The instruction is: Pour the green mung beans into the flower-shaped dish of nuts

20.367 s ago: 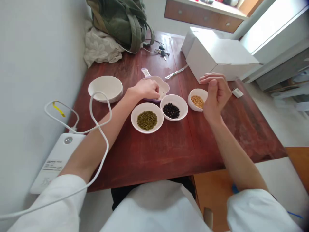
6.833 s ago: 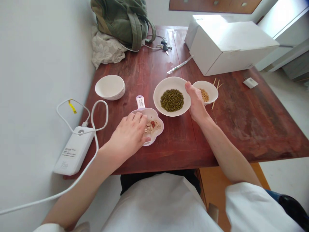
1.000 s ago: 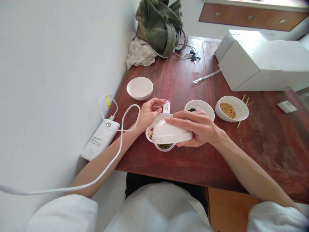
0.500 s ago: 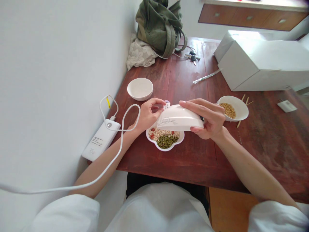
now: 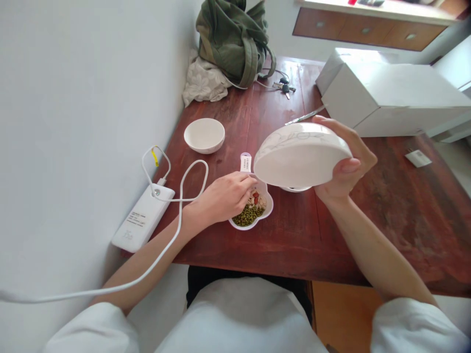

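Just under the L hand (image 5: pixel 222 196) in the head view sits a lobed white dish (image 5: pixel 268 211), its white tab handle (image 5: pixel 246 163) pointing away from the person, so long axis runs approx front to back. Dish holds mung beans (image 5: pixel 248 217) near the person's side & pale seeds w/ red bits (image 5: pixel 257 200) toward the tab; too many to count. L fingers (image 5: pixel 247 181) curl loosely down at the seeds, tips partly hidden, so can't tell if they pinch anything.

Up & right of the dish, the R hand (image 5: pixel 349 162) has a tilted white bowl (image 5: pixel 300 154) w/ faint grey leaf pattern, fingers wrapped over its far edge, palm under its right side, firm hold. R hand is the nearer one to this bowl, L hand to the dish. Bowl's underside faces up & away, its rim just beside the dish.

Count: 2 hands, 1 dish, 3 bowls: the held one, a 2nd white bowl (image 5: pixel 292 189) mostly hidden beneath it, contents unseen, & a 3rd white bowl (image 5: pixel 204 136) well left of the fingers on the red-brown wooden table (image 5: pixel 405 245).
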### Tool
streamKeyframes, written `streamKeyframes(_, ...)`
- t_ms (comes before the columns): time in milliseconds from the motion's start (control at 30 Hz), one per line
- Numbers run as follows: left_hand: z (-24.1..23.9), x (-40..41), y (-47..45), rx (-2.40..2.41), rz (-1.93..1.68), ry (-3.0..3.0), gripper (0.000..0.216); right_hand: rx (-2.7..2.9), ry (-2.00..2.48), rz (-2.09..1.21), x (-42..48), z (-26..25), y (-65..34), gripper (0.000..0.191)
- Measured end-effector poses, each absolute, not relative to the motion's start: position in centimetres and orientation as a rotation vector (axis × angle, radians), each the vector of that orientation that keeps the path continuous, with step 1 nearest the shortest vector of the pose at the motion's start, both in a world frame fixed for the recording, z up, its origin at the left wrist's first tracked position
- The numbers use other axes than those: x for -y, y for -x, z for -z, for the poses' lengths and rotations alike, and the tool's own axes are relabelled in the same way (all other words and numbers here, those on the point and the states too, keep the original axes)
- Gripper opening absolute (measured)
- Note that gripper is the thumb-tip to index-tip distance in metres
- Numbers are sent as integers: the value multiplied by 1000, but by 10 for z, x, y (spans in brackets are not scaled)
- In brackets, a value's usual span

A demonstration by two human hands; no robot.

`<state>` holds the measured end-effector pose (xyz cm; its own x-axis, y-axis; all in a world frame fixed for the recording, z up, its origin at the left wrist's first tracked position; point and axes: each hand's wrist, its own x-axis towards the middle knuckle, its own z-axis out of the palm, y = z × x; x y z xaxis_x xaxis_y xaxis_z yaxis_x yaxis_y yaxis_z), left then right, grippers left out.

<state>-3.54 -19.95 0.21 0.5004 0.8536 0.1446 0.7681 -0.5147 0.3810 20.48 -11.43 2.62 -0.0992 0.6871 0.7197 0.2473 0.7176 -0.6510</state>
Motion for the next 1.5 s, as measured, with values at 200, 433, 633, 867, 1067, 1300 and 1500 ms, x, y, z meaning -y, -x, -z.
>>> streamKeyframes(200,4,204,21,-1407,-368,-2509,33,1794,742,-600,110,-16,-211,87)
streamKeyframes(433,5,205,18,-1411,-306,-2391,27,1850,684,-384,109,-33,-203,83)
streamKeyframes(633,3,205,16,-1505,-247,-2413,32,1920,602,-535,102,-29,-203,77)
streamKeyframes(867,0,206,18,-1399,-244,-2346,33,1899,560,-479,105,-35,-201,64)
streamKeyframes(1067,-3,204,20,-1514,-246,-2529,30,1903,560,-475,105,-37,-201,62)
streamKeyframes(1300,-3,209,18,-1599,-166,-2514,33,1930,616,-482,106,-35,-202,67)
streamKeyframes(1500,-4,208,17,-1489,-163,-2447,34,1952,644,-519,106,-33,-202,72)
